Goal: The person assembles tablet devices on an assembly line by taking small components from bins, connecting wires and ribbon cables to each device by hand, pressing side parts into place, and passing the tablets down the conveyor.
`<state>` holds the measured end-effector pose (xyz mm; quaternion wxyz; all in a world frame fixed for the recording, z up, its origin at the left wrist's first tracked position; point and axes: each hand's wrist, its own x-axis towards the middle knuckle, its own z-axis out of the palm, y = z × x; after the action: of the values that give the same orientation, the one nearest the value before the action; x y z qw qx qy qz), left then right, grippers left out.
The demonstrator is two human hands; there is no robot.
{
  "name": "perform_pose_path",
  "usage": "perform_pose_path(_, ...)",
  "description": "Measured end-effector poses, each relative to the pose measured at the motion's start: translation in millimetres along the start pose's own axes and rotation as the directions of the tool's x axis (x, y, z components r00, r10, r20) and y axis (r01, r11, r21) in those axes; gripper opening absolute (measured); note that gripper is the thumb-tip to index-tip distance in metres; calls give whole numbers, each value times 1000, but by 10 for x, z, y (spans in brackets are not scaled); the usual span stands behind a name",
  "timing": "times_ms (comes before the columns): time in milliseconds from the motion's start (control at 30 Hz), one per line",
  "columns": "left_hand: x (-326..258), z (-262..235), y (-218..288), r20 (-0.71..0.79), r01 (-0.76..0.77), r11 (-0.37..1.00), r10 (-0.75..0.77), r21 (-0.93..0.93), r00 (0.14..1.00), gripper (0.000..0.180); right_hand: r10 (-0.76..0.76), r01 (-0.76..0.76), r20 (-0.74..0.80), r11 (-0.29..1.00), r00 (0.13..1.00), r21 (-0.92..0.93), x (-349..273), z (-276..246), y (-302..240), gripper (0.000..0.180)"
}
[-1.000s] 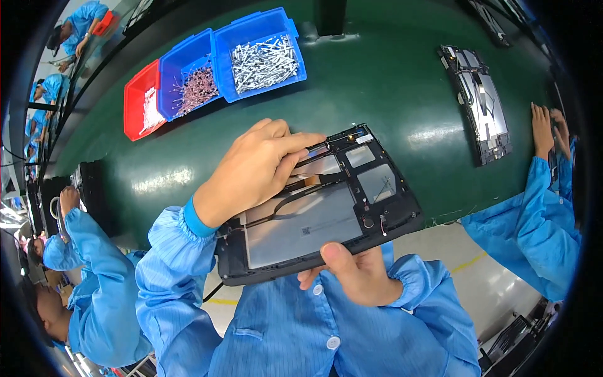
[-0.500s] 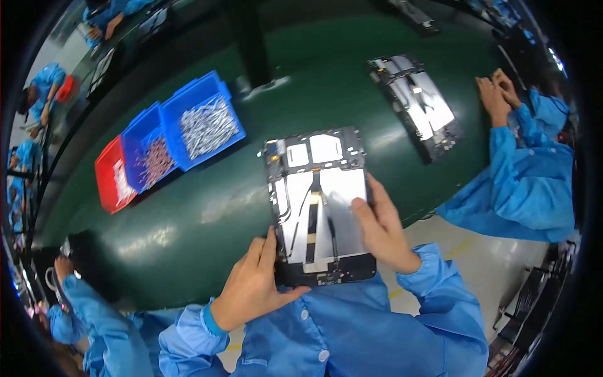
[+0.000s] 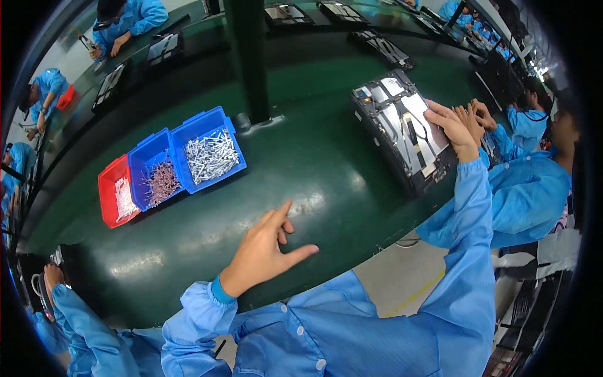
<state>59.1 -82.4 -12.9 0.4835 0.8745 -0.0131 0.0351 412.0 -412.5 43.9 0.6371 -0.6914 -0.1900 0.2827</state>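
Observation:
My right hand (image 3: 453, 131) reaches out to the right and grips an opened tablet (image 3: 408, 129) by its right edge. The tablet's inner side faces up, with silver battery plates, dark ribbon cables and a black frame. It lies at a slant and looks thick, as though stacked on another unit, whose surface is hidden under it. My left hand (image 3: 265, 251) hovers over the front of the green table (image 3: 314, 182), holding nothing. Its index finger and thumb are stretched out, the other fingers partly curled.
Two blue bins (image 3: 207, 149) with silver and reddish-brown small parts stand left beside a red bin (image 3: 117, 191) of white pieces. A dark post (image 3: 246, 63) rises behind them. More opened tablets (image 3: 382, 49) lie along the far line. A co-worker's hands (image 3: 475, 119) are close on the right.
The tablet has gone from in front of me to the right, where another opened tablet lay. My left hand has let go of it; my right hand still holds it.

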Motion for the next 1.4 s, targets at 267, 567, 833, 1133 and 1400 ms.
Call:
perform_pose_path(267,-90,-82,-193,-55,166,965,-180,-202,982,70,105,-112,-103,992,989,-56,238,-406,430,47)
perform_pose_path(567,-76,-176,-84,20,176,970,-175,-167,984,64,21,-61,-113,930,993,-363,271,-375,432,38)
perform_pose_path(833,-42,-202,-108,42,153,969,-148,-192,988,51,-312,88,-198,707,929,-702,585,-541,301,45)
perform_pose_path(1133,-53,-1,-333,-238,181,934,-261,-309,936,22,257,-150,-558,962,789,230,2273,-531,181,45)
perform_pose_path(1400,42,-130,-294,-205,159,961,-206,-226,957,22,319,90,-454,730,832,678,2858,-275,156,24)
